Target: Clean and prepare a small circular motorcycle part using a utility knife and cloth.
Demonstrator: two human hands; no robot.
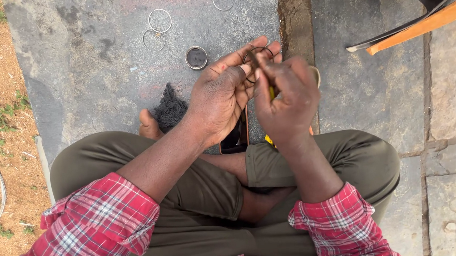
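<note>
Pinching a dark ring point(258, 55) between left hand point(221, 99) and right hand point(287, 100) grip

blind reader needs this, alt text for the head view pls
Seated cross-legged on stone paving, a person holds a thin ring in the left hand and works it with a yellow-handled tool in the right hand. More rings lie ahead.

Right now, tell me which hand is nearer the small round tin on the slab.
Left. The left hand sits just right of and below the tin; the right hand is farther right, beyond the left hand.
</note>
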